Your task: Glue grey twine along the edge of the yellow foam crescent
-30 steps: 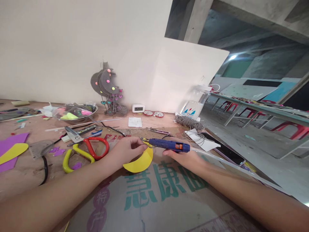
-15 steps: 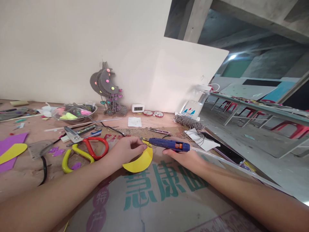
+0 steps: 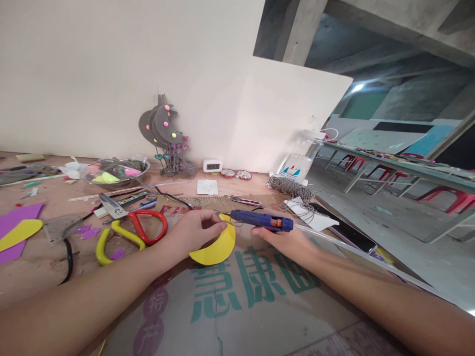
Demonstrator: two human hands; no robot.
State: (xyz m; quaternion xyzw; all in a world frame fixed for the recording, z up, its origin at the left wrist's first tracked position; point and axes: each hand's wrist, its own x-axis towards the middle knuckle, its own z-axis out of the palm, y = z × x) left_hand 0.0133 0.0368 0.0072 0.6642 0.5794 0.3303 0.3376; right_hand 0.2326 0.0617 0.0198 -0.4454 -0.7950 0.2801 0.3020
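My right hand (image 3: 276, 237) is wrapped around a blue hot glue gun (image 3: 256, 220), and a long clear glue stick (image 3: 334, 238) trails out of its back end. The gun's nozzle points left, close to the fingertips of my left hand (image 3: 198, 230). Those fingers are pinched together at the upper part of a yellow crescent cutout (image 3: 217, 249), which lies over the printed cardboard (image 3: 252, 316). A thin grey strand shows beside the nozzle; its ends are hidden. Whether the nozzle touches the crescent, I cannot tell.
Scissors (image 3: 150, 225) with red and yellow handles lie left of my left hand. Beyond are a bowl of craft bits (image 3: 115, 173), grey crescent ornaments (image 3: 163, 128), a timer (image 3: 212, 166) and grey yarn (image 3: 289, 187). A phone (image 3: 349, 230) and a bottle (image 3: 299, 155) are at right.
The glue gun has shifted very slightly right and down in my right hand. My left hand keeps its pinch at the crescent, and the rest looks the same.
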